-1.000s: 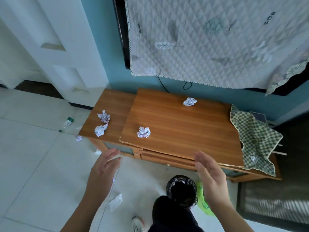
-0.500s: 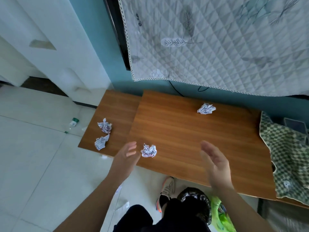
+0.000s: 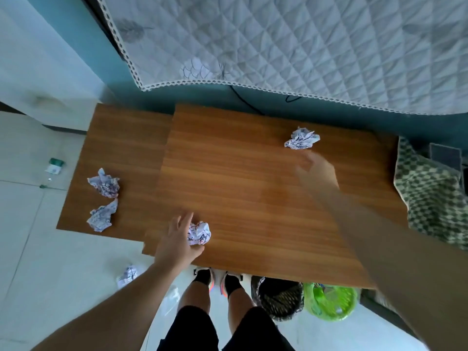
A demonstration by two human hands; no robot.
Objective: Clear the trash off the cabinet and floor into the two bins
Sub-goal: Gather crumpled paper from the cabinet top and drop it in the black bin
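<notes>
The wooden cabinet (image 3: 240, 188) carries several crumpled paper balls. My left hand (image 3: 177, 243) lies at the front edge, fingers spread against the near paper ball (image 3: 201, 233) and thumb under it, not closed. My right hand (image 3: 316, 171), blurred and open, hovers just short of the far paper ball (image 3: 301, 139). Two more paper balls (image 3: 104, 183) (image 3: 101, 217) lie on the lower left section. Another paper ball (image 3: 128, 274) is on the floor by my left forearm. A black-lined bin (image 3: 278, 297) and a green bin (image 3: 329, 301) stand beside my feet under the cabinet's front edge.
A small green-capped bottle (image 3: 54, 167) lies on the tiled floor left of the cabinet. A clear plastic wrapper (image 3: 169, 300) is on the floor near my left leg. A green checked cloth (image 3: 430, 196) drapes over the cabinet's right end. A quilted cover (image 3: 304, 46) hangs above.
I have stepped up to the cabinet. My left hand moved forward onto the near paper ball. My right hand reached out across the top toward the far ball.
</notes>
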